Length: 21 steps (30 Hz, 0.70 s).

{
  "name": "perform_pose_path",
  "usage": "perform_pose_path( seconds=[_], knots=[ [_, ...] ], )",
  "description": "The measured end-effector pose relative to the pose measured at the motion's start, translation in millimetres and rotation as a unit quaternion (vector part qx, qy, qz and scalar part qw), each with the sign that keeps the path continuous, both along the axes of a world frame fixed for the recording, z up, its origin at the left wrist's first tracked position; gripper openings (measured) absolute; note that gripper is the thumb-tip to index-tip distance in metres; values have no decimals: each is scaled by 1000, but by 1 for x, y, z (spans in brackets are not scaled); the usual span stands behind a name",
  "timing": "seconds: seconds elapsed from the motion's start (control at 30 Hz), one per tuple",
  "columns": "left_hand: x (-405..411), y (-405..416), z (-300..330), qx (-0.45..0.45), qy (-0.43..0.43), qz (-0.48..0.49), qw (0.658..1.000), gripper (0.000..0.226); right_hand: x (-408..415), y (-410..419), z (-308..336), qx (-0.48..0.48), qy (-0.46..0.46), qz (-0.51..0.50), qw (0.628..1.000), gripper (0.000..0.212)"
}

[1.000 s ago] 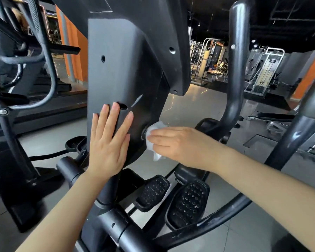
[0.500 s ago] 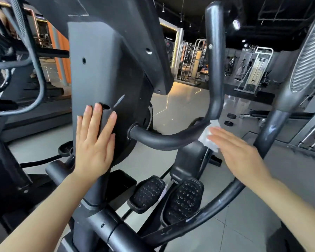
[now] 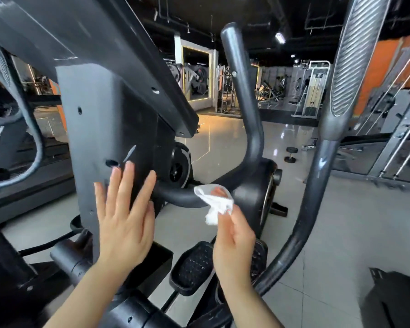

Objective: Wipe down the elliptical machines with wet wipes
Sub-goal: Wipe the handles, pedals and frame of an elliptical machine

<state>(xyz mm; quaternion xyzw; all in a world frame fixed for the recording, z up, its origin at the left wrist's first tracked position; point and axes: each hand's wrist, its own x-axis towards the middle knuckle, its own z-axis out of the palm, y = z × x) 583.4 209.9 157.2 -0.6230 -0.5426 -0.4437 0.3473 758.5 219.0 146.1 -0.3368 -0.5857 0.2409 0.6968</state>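
Gym machines and weight racks line the far wall beyond a glossy tiled floor [image 3: 223,143], with dark piping overhead. Up close stands the elliptical machine [image 3: 109,129] being cleaned. The left hand [image 3: 124,218] lies flat against its upright column, fingers straight and spread, its grip released and only bracing. The right hand [image 3: 234,235] has its grip pinched on a crumpled white wet wipe [image 3: 214,200], which bunches up above the fingers and presses against the curved handlebar [image 3: 182,195] where the bar leaves the column. Just below that grip sit the two studded pedals [image 3: 194,263]; well off to its right rises a ribbed swing arm [image 3: 350,67].

The step in hand looks like wiping along this curved bar. To do it well, the wipe probably wants opening out so that it wraps more of the tube, since a wad touches only one narrow strip. Run it along the bend and up the upright section, turning the wrist to catch the underside and far face. Keeping the left palm planted should steady the body against the machine shifting.
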Motion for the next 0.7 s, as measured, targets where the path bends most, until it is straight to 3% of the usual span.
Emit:
perform_pose_path(
  seconds=[0.07, 0.13, 0.23, 0.37, 0.47, 0.6, 0.7],
  knots=[
    [21, 5, 12, -1, 50, -54, 997, 48, 15, 16, 29, 18, 63, -38, 997, 32],
    [40, 21, 27, -18, 65, -97, 993, 45, 30, 43, 70, 82, 55, -100, 990, 30],
    [57, 47, 40, -52, 52, -107, 992, 47, 40, 96, 127, 222, -59, -163, 960, 36],
    [59, 60, 36, -56, 32, -84, 994, 50, 50, 158, 172, 332, -245, -227, 882, 46],
    [58, 62, 36, -51, 29, -81, 995, 50, 49, 175, 161, 338, -244, -208, 885, 50],
    [57, 64, 35, -44, 36, -78, 995, 49, 63, 173, 102, 306, -232, -181, 906, 33],
    [58, 63, 36, -35, 34, -83, 995, 49, 69, 157, 47, 247, -202, -164, 933, 42]
  ],
)
